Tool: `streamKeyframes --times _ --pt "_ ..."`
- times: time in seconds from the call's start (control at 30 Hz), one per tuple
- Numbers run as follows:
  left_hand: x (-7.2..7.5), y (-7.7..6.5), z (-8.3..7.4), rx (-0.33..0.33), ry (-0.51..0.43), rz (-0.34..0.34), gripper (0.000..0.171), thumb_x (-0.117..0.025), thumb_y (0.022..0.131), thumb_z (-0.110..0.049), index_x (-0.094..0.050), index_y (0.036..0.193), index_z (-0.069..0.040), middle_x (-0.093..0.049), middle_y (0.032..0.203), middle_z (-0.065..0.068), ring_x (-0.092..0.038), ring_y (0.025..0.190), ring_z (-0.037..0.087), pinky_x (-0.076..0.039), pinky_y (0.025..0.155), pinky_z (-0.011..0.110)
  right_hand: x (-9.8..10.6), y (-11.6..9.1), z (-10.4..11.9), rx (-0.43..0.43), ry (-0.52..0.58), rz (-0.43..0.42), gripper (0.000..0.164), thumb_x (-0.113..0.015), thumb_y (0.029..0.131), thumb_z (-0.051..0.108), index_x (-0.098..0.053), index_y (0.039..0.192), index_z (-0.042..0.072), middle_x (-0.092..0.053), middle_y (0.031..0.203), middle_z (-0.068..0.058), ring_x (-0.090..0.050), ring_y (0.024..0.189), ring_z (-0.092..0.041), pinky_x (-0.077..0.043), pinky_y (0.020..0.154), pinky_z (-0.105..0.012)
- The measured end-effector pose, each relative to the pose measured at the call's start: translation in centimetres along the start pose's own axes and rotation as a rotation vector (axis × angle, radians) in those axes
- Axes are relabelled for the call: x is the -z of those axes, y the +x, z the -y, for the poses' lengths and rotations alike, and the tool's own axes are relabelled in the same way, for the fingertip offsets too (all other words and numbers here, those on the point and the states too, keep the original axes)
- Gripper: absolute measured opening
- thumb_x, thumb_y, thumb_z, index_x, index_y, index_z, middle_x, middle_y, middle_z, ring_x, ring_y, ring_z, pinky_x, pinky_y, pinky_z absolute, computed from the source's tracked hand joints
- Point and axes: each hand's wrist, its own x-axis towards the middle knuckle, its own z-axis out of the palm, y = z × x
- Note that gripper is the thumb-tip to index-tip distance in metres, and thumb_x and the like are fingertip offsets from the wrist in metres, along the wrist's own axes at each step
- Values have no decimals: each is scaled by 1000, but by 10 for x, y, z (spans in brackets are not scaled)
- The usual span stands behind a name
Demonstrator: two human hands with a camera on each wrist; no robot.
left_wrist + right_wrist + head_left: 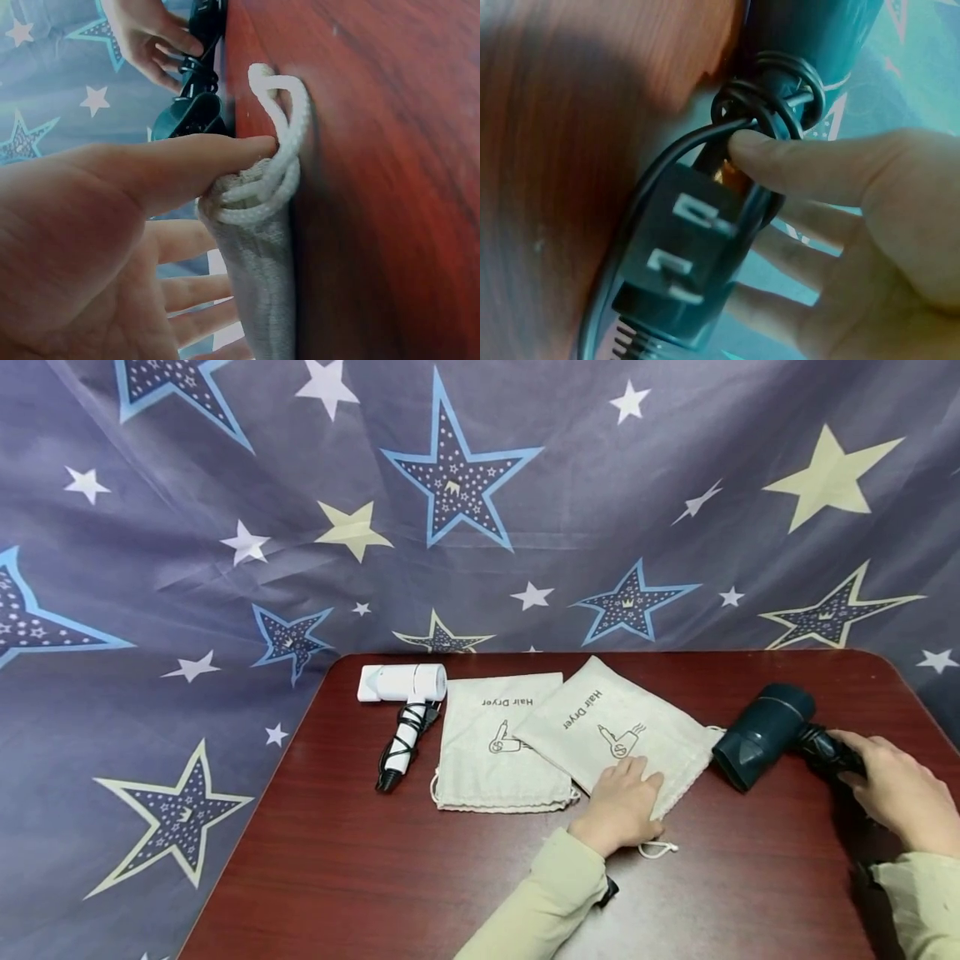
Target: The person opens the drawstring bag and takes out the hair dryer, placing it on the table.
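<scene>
My left hand [621, 803] rests on a cream drawstring bag [652, 710] printed "Hair Dryer". In the left wrist view its thumb touches the bag's edge beside the white drawstring [294, 112], and the other fingers lie fairly straight against the cloth. My right hand [903, 785] grips the black handle of a dark green hair dryer [765, 731] at the right side of the table. The right wrist view shows the thumb pressing on the wound black cord and a two-prong plug [679, 232] by the handle. Part of the fingers is hidden behind the handle.
A second cream bag [487, 785] lies partly under the first one. Left of it is a white hair dryer [405, 683] with a black cord wrapped round its handle. The red-brown table [360, 868] meets a star-patterned cloth [525, 593] at the back.
</scene>
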Motion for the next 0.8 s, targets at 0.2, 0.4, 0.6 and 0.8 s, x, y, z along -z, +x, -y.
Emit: streamKeyframes --times 0.2,0.4,0.6,0.8 --pt "2 1 3 -37 5 44 58 -72 84 -46 -54 137 -32 -46 139 -7 -40 133 10 -39 103 25 -1 3 -3 -42 -3 -19 57 -69 81 -6 -44 131 -5 -47 112 -43 -48 98 -64 -38 75 -75" --pt "8 1 10 -93 1 97 60 -72 86 -42 -51 142 -32 -44 145 -5 -38 138 11 -37 109 25 -2 5 -5 -45 19 -42 55 -68 82 -3 -44 132 -2 -48 111 -42 -48 96 -65 -38 69 -74" --pt "11 1 18 -124 -65 145 63 -71 88 -35 -48 146 -30 -35 158 -3 -29 147 12 -28 117 26 -1 5 -4 -67 25 -37 55 -67 82 -2 -45 132 -1 -48 113 -41 -48 95 -65 -38 63 -73" --pt "11 2 22 -152 -94 155 61 -69 90 -31 -47 147 -31 -33 160 -2 -27 148 12 -24 119 25 -1 4 -1 -88 18 -41 54 -67 82 -2 -45 131 0 -48 114 -41 -48 92 -66 -39 61 -72"
